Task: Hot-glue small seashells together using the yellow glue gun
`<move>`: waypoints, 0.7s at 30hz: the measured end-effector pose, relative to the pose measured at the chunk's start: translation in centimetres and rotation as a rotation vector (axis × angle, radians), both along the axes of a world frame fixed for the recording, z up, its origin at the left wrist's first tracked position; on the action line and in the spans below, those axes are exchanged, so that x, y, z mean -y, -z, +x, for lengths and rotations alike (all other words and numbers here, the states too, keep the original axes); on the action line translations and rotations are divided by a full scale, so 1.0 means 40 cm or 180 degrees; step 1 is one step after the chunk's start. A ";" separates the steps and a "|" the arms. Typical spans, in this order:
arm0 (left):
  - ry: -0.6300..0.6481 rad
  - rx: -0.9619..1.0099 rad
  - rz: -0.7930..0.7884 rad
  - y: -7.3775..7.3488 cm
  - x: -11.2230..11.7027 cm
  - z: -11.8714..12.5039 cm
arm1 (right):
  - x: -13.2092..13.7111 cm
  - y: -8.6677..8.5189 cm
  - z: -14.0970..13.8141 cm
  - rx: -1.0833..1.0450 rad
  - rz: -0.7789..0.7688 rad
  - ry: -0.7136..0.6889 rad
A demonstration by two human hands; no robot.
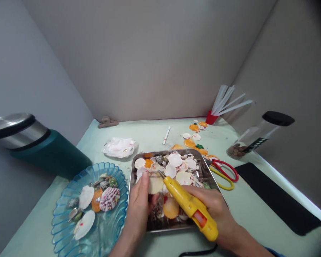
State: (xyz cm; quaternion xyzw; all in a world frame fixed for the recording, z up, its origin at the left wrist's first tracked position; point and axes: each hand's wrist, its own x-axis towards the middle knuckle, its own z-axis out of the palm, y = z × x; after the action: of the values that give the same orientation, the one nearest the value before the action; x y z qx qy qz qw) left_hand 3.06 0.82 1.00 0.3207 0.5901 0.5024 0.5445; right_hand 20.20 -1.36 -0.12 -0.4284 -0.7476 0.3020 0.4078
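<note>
My left hand (pixel 139 207) pinches a pale scallop shell (pixel 155 184) over a metal tray (pixel 203 169) filled with several mixed shells. My right hand (pixel 216 210) grips a yellow glue gun (pixel 189 207), whose metal nozzle touches the top edge of that shell. To the left, a blue glass plate (pixel 64 214) with a scalloped rim holds several shells, white, orange and spotted. A black cord runs off from the gun at the bottom edge.
Red and yellow scissors (pixel 224 173) lie right of the tray. A black pad (pixel 276 198), a tilted jar with a black lid (pixel 259 137), a red cup of white sticks (pixel 219 107), glued orange shells (pixel 194 141), crumpled tissue (pixel 119 147) and a teal bin (pixel 37 146) surround it.
</note>
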 end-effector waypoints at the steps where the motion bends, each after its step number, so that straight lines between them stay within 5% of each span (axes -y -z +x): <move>1: 0.0046 0.0032 0.0014 0.000 0.001 -0.001 | 0.000 0.001 0.000 -0.0009 0.0027 0.0026; 8: 0.0618 -0.0278 0.0239 0.017 -0.004 -0.023 | 0.002 0.005 0.002 0.0031 -0.0023 0.0069; 21: 0.0588 -0.0445 0.0259 0.025 -0.005 -0.026 | 0.000 0.004 -0.002 0.0043 -0.0070 0.0107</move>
State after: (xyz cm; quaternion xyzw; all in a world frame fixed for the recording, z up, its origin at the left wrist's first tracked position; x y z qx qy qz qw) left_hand 2.02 1.03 0.00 0.4298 0.5738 0.4500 0.5325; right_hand 20.12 -1.35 -0.27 -0.4474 -0.7397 0.3004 0.4030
